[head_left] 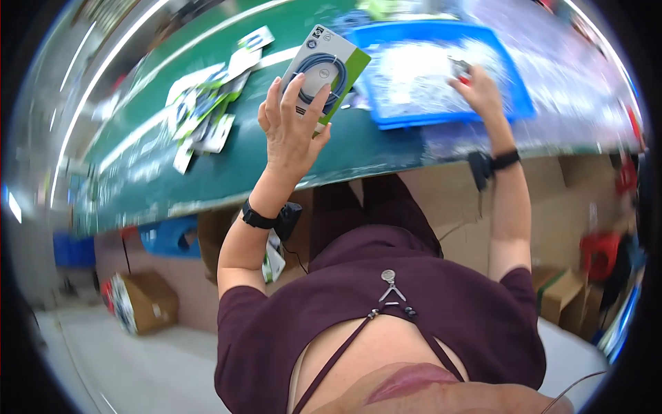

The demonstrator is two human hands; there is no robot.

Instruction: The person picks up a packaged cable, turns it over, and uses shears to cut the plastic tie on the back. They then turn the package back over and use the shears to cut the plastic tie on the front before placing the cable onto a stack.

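Observation:
My left hand [293, 127] holds a white and green packaging card [353, 69] above the table, fingers across its front and thumb at its lower edge. On the card lies a coiled blue-grey cable [340, 81], wound in a ring. My right hand [480, 92] is closed over a blue tray [383, 119], fingertips round a small grey and red thing [463, 76] whose kind is blurred. Beneath that hand, the tray is filled with a pile of thin, whitish, see-through pieces [414, 79], too blurred to name.
On the green table [138, 179], to the left, several similar cards [207, 110] lie in an overlapping heap. Clear plastic sheeting [558, 96] covers the table's right part. Below the edge stand cardboard boxes [153, 301] and a red stool [598, 254].

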